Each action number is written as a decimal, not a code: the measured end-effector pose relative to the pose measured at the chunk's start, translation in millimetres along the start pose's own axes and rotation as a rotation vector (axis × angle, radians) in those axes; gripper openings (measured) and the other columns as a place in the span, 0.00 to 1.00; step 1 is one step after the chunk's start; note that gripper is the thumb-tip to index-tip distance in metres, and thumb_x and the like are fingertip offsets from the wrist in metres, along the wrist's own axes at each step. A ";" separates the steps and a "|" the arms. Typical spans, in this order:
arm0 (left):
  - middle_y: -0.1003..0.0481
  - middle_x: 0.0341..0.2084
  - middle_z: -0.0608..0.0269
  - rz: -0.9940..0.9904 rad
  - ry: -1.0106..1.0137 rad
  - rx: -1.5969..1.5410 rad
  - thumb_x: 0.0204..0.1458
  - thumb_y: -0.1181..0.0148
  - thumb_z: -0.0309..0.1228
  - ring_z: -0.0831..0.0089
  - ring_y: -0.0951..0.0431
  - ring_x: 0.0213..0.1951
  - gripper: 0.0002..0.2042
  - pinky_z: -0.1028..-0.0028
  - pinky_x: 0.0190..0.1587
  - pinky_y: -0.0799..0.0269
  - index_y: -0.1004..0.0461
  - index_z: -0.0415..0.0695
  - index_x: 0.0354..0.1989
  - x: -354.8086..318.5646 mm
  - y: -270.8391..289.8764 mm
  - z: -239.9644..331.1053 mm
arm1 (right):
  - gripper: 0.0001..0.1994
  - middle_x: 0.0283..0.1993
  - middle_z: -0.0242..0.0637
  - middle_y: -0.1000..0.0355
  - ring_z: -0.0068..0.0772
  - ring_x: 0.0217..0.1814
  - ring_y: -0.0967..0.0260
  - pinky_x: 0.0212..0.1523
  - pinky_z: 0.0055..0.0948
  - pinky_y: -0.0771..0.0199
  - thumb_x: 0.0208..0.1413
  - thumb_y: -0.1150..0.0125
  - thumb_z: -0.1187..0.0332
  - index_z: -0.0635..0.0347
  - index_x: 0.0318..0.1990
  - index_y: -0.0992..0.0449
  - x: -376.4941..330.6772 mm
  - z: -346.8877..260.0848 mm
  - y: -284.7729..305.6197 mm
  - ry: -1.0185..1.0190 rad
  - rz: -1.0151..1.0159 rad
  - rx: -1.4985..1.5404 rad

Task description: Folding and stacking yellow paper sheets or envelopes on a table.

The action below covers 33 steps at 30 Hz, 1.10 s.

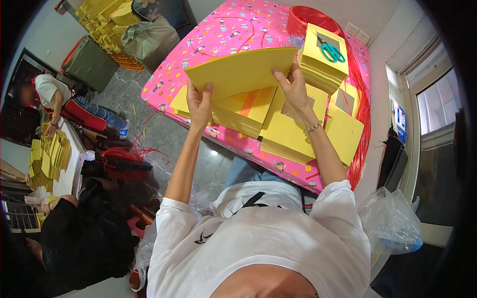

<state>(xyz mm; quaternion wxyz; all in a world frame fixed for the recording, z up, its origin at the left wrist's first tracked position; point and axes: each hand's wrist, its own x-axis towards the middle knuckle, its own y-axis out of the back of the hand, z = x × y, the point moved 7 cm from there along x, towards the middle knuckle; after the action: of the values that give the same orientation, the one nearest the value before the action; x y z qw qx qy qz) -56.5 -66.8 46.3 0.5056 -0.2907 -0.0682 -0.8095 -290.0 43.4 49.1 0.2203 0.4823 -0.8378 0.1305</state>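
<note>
Between my two hands a flat yellow card piece (238,72) is held up at a tilt above the table. My left hand (199,102) grips its lower left edge, thumb on the near face. At its right end my right hand (294,88) pinches it, thumb in front and fingers behind. Under it lies a stack of yellow card pieces with an orange strip (247,103) across the top. Beside that stand another yellow stack (285,131), close below my right wrist, and a taller yellow stack (323,67) with teal-handled scissors (332,51) on top.
A pink patterned cloth (223,30) covers the table. Red plastic strapping (358,104) is coiled at the back and hangs along the right edge. At left, a person (52,94) handles yellow bundles (52,156) on a white table. Clear plastic bag (390,218) lies at right.
</note>
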 end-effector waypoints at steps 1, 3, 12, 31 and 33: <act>0.31 0.43 0.65 0.002 0.000 0.001 0.59 0.49 0.24 0.79 0.33 0.48 0.13 0.77 0.51 0.38 0.37 0.39 0.52 0.3 1.5 0.1 | 0.20 0.50 0.37 0.34 0.28 0.52 0.37 0.55 0.29 0.41 0.55 0.40 0.67 0.63 0.52 0.37 -0.1 -5.6 -1.1 -0.010 0.003 -0.048; 0.31 0.44 0.64 -0.025 0.015 -0.036 0.58 0.48 0.25 0.77 0.33 0.49 0.14 0.76 0.52 0.38 0.38 0.39 0.52 1.4 2.6 -0.4 | 0.19 0.49 0.36 0.34 0.28 0.51 0.37 0.55 0.30 0.41 0.55 0.40 0.68 0.62 0.52 0.36 -0.6 -7.9 -4.1 -0.019 0.006 -0.096; 0.31 0.43 0.64 -0.033 -0.024 -0.007 0.58 0.47 0.26 0.76 0.32 0.47 0.15 0.76 0.50 0.37 0.38 0.40 0.52 0.1 -1.6 1.2 | 0.18 0.48 0.36 0.34 0.28 0.53 0.39 0.57 0.30 0.44 0.55 0.40 0.68 0.62 0.50 0.36 -1.9 -12.4 -2.1 0.030 0.047 -0.069; 0.30 0.50 0.60 -0.466 0.415 -0.307 0.55 0.42 0.32 0.73 0.32 0.53 0.24 0.72 0.58 0.41 0.38 0.40 0.58 -13.4 -84.3 12.7 | 0.25 0.50 0.34 0.33 0.22 0.51 0.33 0.49 0.24 0.29 0.63 0.57 0.53 0.60 0.61 0.41 -17.0 -36.0 -69.6 -0.165 -0.124 0.569; 0.32 0.52 0.60 -0.488 0.425 -0.342 0.54 0.42 0.32 0.72 0.34 0.55 0.26 0.70 0.59 0.43 0.40 0.39 0.60 -14.0 -90.9 13.1 | 0.23 0.49 0.33 0.32 0.21 0.48 0.31 0.44 0.22 0.26 0.63 0.54 0.58 0.60 0.61 0.41 -24.9 -28.5 -68.7 -0.197 -0.241 0.462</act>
<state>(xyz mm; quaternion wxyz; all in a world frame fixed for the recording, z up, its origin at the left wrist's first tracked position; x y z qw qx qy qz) -124.8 -7.0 66.1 0.2446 -0.1717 0.1074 -0.9482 -212.7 40.0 61.9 0.0357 0.6261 -0.7400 0.2432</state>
